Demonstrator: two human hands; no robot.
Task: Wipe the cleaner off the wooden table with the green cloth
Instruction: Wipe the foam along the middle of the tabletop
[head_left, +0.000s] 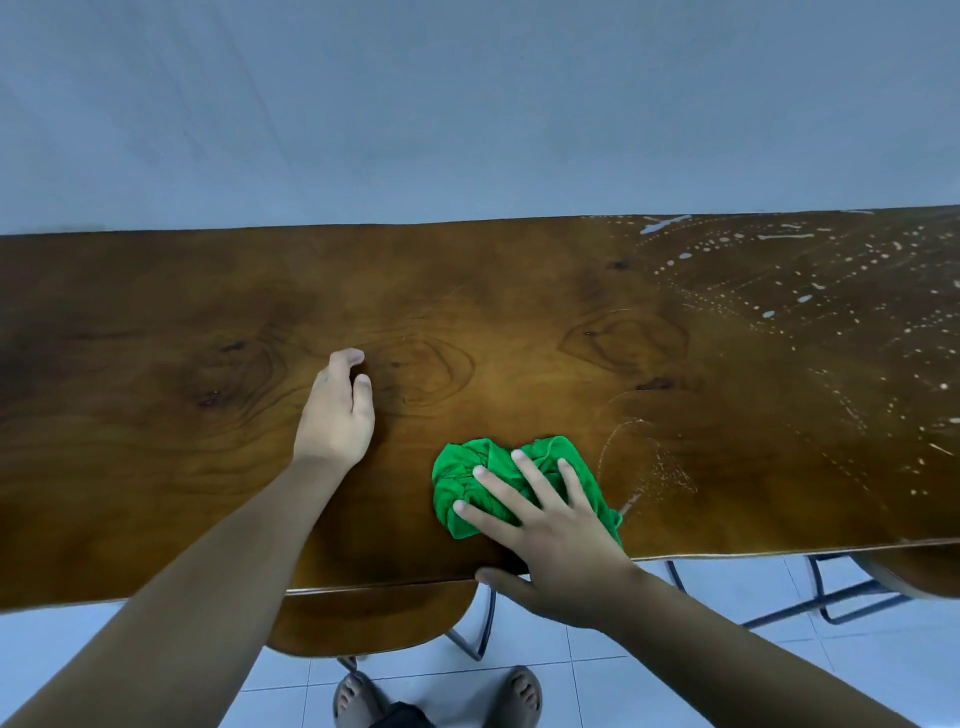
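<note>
A crumpled green cloth (467, 475) lies on the wooden table (156, 364) near its front edge, right of centre. My right hand (550, 535) presses down on the cloth with spread, straight fingers, the thumb hanging over the table edge. My left hand (337, 410) rests on the bare wood to the left of the cloth, fingers loosely curled and holding nothing. White droplets and streaks of cleaner (810, 291) cover the right part of the table, with faint smears just right of the cloth.
A pale blue wall (467, 104) stands directly behind the table. A wooden chair seat (363, 618) is tucked under the front edge, and a second chair with a metal frame (841, 597) is at the right. My sandalled feet stand on the tiled floor below.
</note>
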